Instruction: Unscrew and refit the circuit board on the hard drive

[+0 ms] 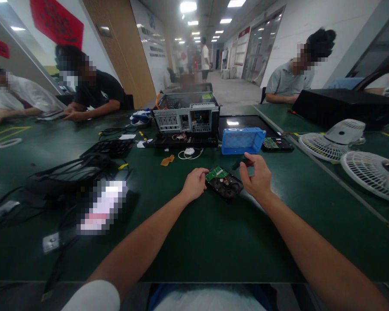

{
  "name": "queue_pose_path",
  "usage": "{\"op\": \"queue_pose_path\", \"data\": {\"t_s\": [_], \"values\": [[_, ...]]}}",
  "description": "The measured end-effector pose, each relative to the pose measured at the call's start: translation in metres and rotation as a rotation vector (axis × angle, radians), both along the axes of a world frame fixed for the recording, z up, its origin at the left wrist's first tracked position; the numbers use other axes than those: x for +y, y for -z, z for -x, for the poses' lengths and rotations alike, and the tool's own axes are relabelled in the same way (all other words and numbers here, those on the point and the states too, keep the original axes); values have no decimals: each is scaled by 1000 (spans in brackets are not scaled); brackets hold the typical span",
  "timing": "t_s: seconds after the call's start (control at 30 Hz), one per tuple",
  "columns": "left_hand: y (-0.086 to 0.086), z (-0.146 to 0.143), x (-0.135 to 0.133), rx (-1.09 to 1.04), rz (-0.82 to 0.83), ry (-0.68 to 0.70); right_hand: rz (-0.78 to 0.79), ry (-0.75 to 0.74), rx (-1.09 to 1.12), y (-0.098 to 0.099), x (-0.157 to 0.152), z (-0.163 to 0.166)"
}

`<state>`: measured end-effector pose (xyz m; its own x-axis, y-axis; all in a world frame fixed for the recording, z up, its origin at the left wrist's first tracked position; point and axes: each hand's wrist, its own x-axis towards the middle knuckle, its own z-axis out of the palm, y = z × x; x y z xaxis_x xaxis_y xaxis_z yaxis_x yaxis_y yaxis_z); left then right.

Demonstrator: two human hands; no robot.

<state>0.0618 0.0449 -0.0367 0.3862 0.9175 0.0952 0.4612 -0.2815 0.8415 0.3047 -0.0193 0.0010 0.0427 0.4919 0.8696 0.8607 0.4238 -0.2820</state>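
Observation:
A hard drive (225, 183) with its green circuit board facing up lies on the green table (214, 233) between my hands. My left hand (194, 183) is curled, and its fingers press the drive's left edge. My right hand (257, 177) hovers just right of the drive with fingers bent and pinched on a small dark object, perhaps a screwdriver, too small to name. A blue plastic box (241, 140) stands just beyond the drive.
An open computer case (186, 114) sits behind, with cables and a black grille (112, 147) to the left. Another hard drive (277, 144) lies right of the blue box. Two white fan grilles (369, 170) lie at right. Other people sit around the table.

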Motion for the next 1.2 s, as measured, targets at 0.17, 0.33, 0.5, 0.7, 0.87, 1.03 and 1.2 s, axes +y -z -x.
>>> {"op": "queue_pose_path", "data": {"t_s": [0.17, 0.33, 0.5, 0.7, 0.87, 1.03, 1.2], "values": [[-3, 0, -1, 3, 17, -5, 13, 3, 7, 1, 2, 1], [-1, -1, -1, 6, -11, -4, -40, 44, 27, 1, 4, -1], [5, -1, 2, 0, -43, -1, -15, -2, 7, 2, 6, -1], [5, -1, 2, -7, -29, -1, -39, -46, 44, 8, 11, -1], [0, 0, 0, -3, -9, 1, -55, 25, -13, 8, 10, 0], [-1, 0, -1, 7, 12, -8, -50, 55, -50, 5, 7, -2], [1, 0, 0, -9, 2, -3, -40, 65, -47, 2, 7, -4]]}}
